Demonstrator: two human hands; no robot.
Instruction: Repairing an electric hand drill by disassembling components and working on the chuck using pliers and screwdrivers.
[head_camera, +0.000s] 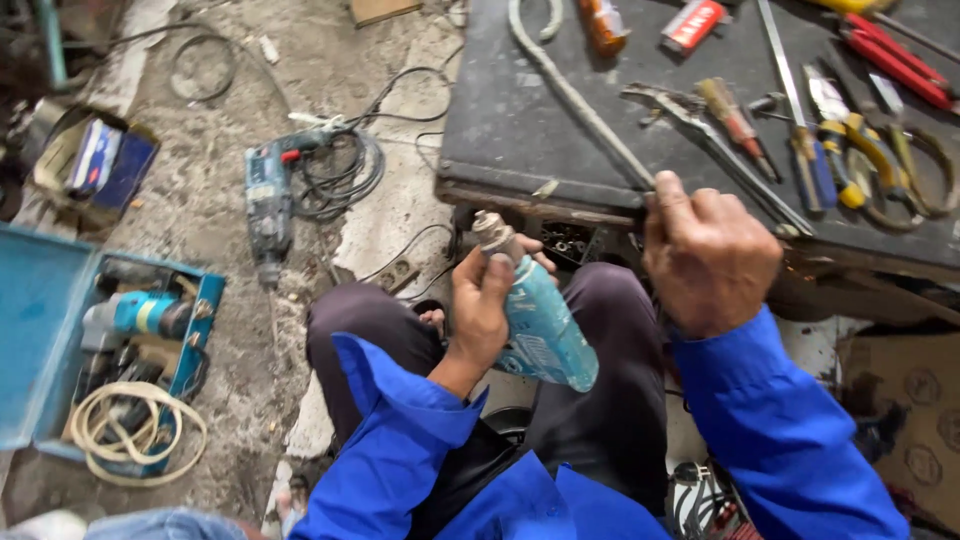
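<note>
Both blue-sleeved arms reach forward over the lap. The left hand (482, 308) is curled in a fist-like grip; the right hand (706, 255), knuckles up, is closed just right of the left hand.

Two hands: left hand (482, 300), right hand (706, 250). One light-blue plastic bottle (540, 325). Two power drills: one dark blue-green drill on the floor (268, 205), one turquoise drill in the open blue case (135, 313). One coiled cream cord (135, 432). One grey metal adjustable wrench (700, 125) on the dark surface (520, 130).
</note>
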